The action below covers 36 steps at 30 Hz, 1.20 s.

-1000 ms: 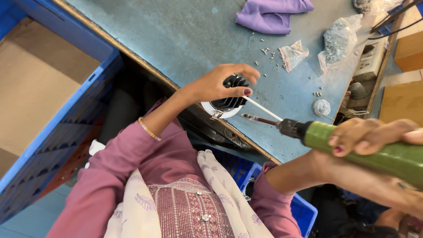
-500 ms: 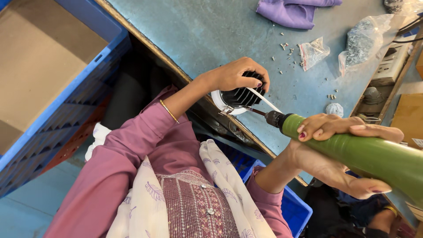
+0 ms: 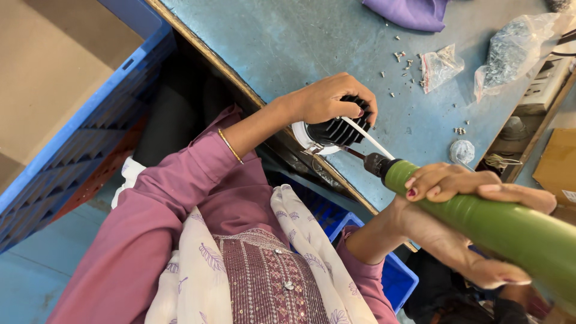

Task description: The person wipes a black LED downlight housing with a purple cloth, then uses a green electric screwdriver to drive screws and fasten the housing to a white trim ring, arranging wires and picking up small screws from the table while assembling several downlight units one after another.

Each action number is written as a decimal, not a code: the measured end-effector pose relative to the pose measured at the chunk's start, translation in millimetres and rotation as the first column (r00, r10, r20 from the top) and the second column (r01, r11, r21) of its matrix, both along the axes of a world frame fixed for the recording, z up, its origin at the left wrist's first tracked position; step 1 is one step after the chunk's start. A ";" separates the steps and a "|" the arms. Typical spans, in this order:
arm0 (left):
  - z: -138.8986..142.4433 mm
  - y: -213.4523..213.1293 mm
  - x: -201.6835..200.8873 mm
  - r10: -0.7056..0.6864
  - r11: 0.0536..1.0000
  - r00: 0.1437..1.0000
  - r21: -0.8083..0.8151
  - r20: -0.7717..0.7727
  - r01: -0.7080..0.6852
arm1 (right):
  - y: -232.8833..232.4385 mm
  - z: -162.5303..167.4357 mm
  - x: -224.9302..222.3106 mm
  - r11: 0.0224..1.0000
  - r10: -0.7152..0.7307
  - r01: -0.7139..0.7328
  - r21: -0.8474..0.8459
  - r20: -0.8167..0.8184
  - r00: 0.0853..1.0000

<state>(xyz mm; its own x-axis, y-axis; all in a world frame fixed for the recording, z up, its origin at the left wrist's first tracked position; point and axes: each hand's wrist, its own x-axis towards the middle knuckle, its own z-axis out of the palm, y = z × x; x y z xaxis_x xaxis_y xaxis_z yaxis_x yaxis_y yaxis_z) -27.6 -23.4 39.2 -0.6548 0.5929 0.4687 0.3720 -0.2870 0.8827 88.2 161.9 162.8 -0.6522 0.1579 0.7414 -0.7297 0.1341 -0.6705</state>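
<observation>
Left hand grips black finned lamp housing, white rim, at bench edge.

Left hand covers most of the black finned lamp housing; driver bit tip is hidden against it. Green electric screwdriver runs off frame at 4 o'clock, purple cloth cut at 12. Loose screws too small to resolve.

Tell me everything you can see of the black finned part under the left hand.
The finned part is a round black body with ribbed fins, metal by its look, on a white ring. It sits at the near edge of the blue-grey table. The left hand grips it from above, hiding its top. A white wire runs off it. The bit of the green screwdriver, held in the right hand, points at its side.
</observation>
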 end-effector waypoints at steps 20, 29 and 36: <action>7.3 -12.9 33.6 0.008 1.000 1.000 0.023 -0.014 -0.008 | 14.3 2.3 31.5 0.993 0.024 -0.029 -0.114 -0.044 0.999; 20.1 -4.6 60.9 -0.013 0.999 0.999 0.042 -0.031 0.014 | 148.8 66.2 -35.3 0.965 0.043 -0.113 -0.237 -0.282 0.958; 36.9 9.6 77.1 0.014 0.984 0.996 0.175 0.085 -0.029 | 125.7 12.1 -117.2 0.968 -0.016 -0.030 -0.250 -0.180 0.984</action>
<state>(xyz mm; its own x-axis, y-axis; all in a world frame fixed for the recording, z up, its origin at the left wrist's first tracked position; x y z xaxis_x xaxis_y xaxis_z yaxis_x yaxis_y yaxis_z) 49.5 -13.8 76.2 -0.7074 0.4917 0.5078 0.3072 -0.4331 0.8474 -29.0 287.7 174.9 -0.5143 0.3495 0.7831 -0.8410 -0.0269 -0.5403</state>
